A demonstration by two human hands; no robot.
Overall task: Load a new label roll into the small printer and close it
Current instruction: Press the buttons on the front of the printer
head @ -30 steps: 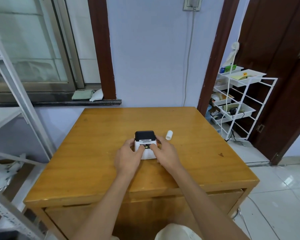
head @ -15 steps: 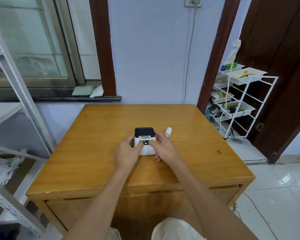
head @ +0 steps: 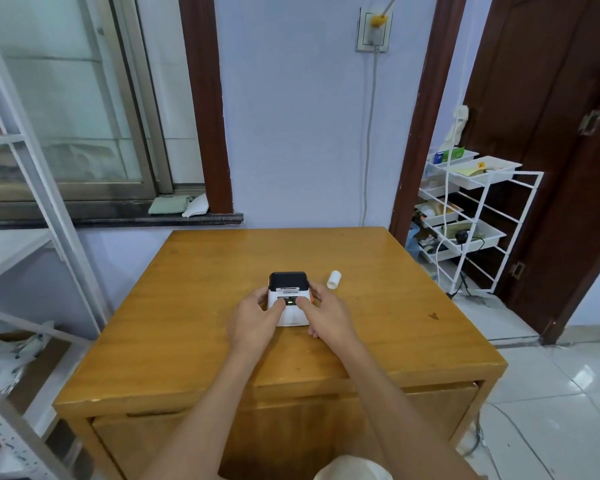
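Observation:
A small white printer (head: 292,314) with a black top lid sits in the middle of the wooden table (head: 194,327). Its lid looks closed and a green light glows on its front panel. My left hand (head: 257,320) holds the printer's left side, thumb on the front panel. On the right side, my right hand (head: 326,315) grips it, with a finger pressed near the green light. A white label roll (head: 334,279) lies on its side on the table, just right of the printer and apart from both hands.
A white wire rack (head: 478,220) with trays stands to the right of the table, by a dark wooden door. A metal shelf frame (head: 49,216) stands at the left. A cable hangs down the wall from a socket (head: 373,32) behind the table.
The camera has tilted up, so the table sits lower in view. Both hands stay on the printer with hardly any shift. The label roll has not moved.

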